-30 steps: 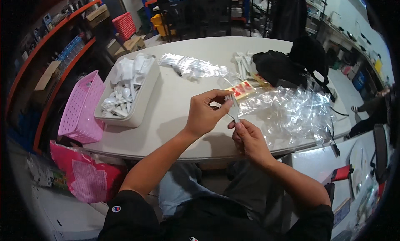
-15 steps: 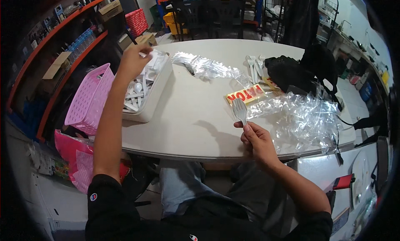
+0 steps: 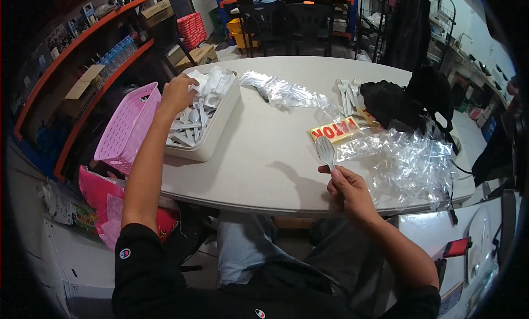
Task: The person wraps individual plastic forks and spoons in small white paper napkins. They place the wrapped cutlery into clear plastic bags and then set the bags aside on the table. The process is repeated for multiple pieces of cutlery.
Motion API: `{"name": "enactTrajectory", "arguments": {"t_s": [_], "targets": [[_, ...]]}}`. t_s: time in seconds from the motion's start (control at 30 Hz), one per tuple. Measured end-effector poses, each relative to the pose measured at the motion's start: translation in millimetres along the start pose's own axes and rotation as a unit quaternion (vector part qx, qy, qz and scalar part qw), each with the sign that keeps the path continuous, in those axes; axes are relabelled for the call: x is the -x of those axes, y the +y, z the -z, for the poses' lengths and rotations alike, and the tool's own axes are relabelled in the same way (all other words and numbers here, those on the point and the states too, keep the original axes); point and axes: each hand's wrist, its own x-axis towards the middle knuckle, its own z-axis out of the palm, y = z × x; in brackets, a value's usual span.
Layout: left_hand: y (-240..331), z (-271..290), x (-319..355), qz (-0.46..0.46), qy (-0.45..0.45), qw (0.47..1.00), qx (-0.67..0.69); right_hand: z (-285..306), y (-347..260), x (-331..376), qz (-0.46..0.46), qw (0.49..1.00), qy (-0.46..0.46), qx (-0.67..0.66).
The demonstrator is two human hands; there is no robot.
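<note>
My right hand (image 3: 348,189) is closed round the handle of a pale plastic fork (image 3: 325,152), tines pointing up, above the table's near side. At the left, my left hand (image 3: 177,94) is down at the far end of a white bin (image 3: 217,133). Its curled fingers pinch at a crumpled white paper napkin (image 3: 198,80); the fingertips are partly hidden. More napkins (image 3: 217,82) are heaped there. Nearer me in the same bin lie several loose plastic spoons and forks (image 3: 190,125).
On the white table (image 3: 264,153) lie a clear plastic sleeve (image 3: 284,90), several forks (image 3: 346,96), a yellow-and-red packet (image 3: 334,129), crumpled clear wrapping (image 3: 405,165) and a black bag (image 3: 386,101). A pink basket (image 3: 125,129) stands left of the bin.
My left hand has lowered onto the napkins in the bin. My right hand still holds the fork in much the same place. The whole view has shifted slightly.
</note>
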Motion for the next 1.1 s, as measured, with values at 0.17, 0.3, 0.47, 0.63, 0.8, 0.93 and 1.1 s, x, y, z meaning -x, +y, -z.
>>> {"name": "enactTrajectory", "arguments": {"t_s": [0.17, 0.3, 0.47, 0.63, 0.8, 0.93, 1.1], "targets": [[-10.5, 12.1, -10.8, 0.045, 0.176, 0.973, 0.142, -0.5, 1.6, -0.9, -0.007, 1.0, -0.014, -0.01], [57.3, 46.0, -18.2, 0.071, 0.206, 0.914, 0.342, 2.8, 2.3, 0.0, 0.014, 1.0, -0.007, -0.007], [153.0, 47.8, -2.4, -0.003, 0.078, 0.807, 0.585, 8.8, -10.0, -0.7, 0.07, 0.997, 0.006, 0.025], [224.1, 38.2, 11.8, 0.0, -0.163, 0.788, 0.594, 16.2, -23.1, -2.7, 0.174, 0.981, -0.025, 0.077], [253.9, 15.4, 21.7, -0.078, -0.259, 0.74, 0.616, 20.0, -31.8, -2.3, 0.124, 0.988, -0.056, 0.072], [254.6, 0.3, 30.7, -0.107, -0.274, 0.693, 0.658, 29.9, -29.6, -6.3, 0.073, 0.99, -0.089, 0.081], [247.2, -12.8, 39.1, -0.12, -0.265, 0.672, 0.681, 33.6, -17.9, -15.6, 0.05, 0.991, -0.105, 0.069]]}}
